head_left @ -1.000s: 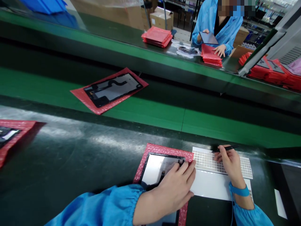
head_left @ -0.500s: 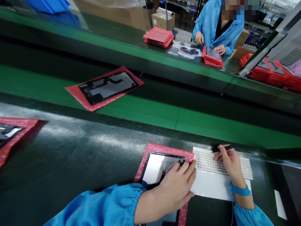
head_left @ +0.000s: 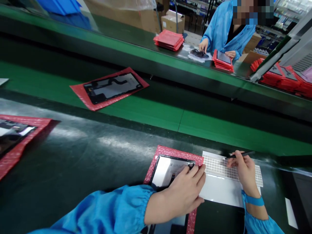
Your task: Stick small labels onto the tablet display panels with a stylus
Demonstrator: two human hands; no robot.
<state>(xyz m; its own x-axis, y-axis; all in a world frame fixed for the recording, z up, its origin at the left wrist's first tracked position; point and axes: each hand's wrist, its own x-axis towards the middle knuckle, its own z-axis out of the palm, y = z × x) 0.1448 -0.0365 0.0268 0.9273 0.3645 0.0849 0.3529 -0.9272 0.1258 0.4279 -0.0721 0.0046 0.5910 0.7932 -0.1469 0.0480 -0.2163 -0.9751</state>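
Note:
My left hand (head_left: 186, 191) lies flat with fingers stretched across a tablet screen panel (head_left: 163, 170), covering much of it. The panel rests back side up on a red bubble-wrap bag (head_left: 180, 153). In my right hand (head_left: 246, 172) is a pair of slim black tweezers (head_left: 241, 155), pinched between thumb and fingers. Their tip points left, over the upper part of a sheet of small pale square stickers (head_left: 216, 167). A small pale piece seems to be at the tip. White backing paper (head_left: 219, 190) lies below the grid. A blue band circles my right wrist.
Another panel on a red bag (head_left: 97, 105) lies on the green belt (head_left: 161, 113). A third red bag (head_left: 41, 122) with a panel is at far left. Across the belt, a co-worker (head_left: 221, 26) handles items beside red stacks (head_left: 169, 39). A dark device stands at right.
The tweezers and my right hand have shifted slightly right, and the view has moved a little. My left hand stays on the panel. The co-worker's hand has reached down to dark items.

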